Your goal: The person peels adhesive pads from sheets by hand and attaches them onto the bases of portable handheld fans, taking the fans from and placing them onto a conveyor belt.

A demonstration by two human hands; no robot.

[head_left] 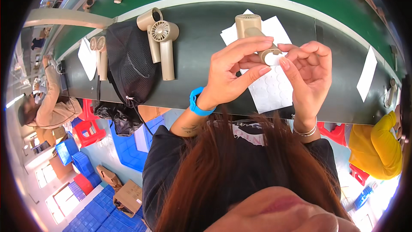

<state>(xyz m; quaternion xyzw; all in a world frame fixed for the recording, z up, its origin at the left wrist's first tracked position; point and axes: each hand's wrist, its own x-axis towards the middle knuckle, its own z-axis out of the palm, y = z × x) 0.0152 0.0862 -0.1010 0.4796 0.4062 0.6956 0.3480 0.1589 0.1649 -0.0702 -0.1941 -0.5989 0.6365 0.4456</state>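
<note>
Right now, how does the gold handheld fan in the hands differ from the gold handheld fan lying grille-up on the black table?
Support: the held fan is in the left hand; the table fan lies untouched.
Facing: the held fan mostly shows its head's side; the table fan shows its full round grille.
Handle end: the held fan has a white round piece; none shows on the table fan.
Shared: gold colour.

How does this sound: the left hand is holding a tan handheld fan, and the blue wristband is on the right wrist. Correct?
Not quite: the head view shows the blue wristband on the left wrist. The left hand is indeed holding a tan handheld fan.
</note>
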